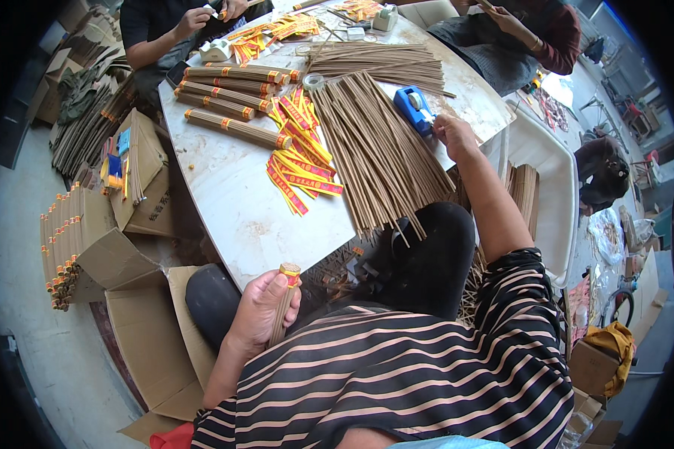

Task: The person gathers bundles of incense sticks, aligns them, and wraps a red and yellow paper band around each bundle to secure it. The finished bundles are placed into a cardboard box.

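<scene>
Near table edge (311, 241), stick bundle (284, 301)

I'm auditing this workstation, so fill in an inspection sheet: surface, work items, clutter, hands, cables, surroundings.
Surface: white table, marked with brownish smudges.
Work items: loose brown sticks fanned out; stacked bundles with red-and-yellow bands; red-and-yellow paper strips in a heap; blue tape dispenser.
Clutter: scattered scraps under the table.
Left hand: grips a banded stick bundle, off the table.
Right hand: right beside the dispenser; contact unclear.
Cables: nothing clearly seen.
Surroundings: open cardboard box at left; white tub at right, sticks inside.
</scene>
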Available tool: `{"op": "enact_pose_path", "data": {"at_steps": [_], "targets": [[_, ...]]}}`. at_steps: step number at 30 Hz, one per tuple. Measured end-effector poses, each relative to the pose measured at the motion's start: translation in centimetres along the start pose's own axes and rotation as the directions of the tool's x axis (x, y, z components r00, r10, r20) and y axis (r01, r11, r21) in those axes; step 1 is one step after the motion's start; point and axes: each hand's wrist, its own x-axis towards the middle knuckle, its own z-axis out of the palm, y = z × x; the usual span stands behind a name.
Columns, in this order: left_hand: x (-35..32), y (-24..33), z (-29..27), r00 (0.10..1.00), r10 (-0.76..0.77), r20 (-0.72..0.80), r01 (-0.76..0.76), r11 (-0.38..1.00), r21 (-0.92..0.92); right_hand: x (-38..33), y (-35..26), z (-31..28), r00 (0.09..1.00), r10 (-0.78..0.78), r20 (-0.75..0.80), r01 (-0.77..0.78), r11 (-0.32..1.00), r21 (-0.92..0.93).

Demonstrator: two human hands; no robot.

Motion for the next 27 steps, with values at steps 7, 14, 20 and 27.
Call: {"op": "enact_pose_path", "data": {"at_steps": [7,14,20,27], "targets": [[0.5,-0.1,-0.2,1.0,-0.016,0.022,0.016,1.0,-0.009,-0.5,0.1,0.1,1.0,-0.018,-0.016,0.016,0.997,-0.08],[0.9,0.1,0.0,0.999,-0.019,0.034,0.019,1.0,0.008,-0.7,-0.2,-0.2,0.997,-0.052,0.049,0.061,0.975,-0.214],[0.5,0.3,-0.7,1.0,-0.002,-0.023,0.003,0.998,0.057,-1.8,-1.3,-3.4,0.953,-0.015,0.302,-0.004,0.998,0.06],[-1.2,0.2,0.0,0.999,0.021,-0.045,-0.017,0.995,0.094,-19.9,-5.5,4.4,0.659,-0.048,0.751,0.041,0.999,0.028]]}}
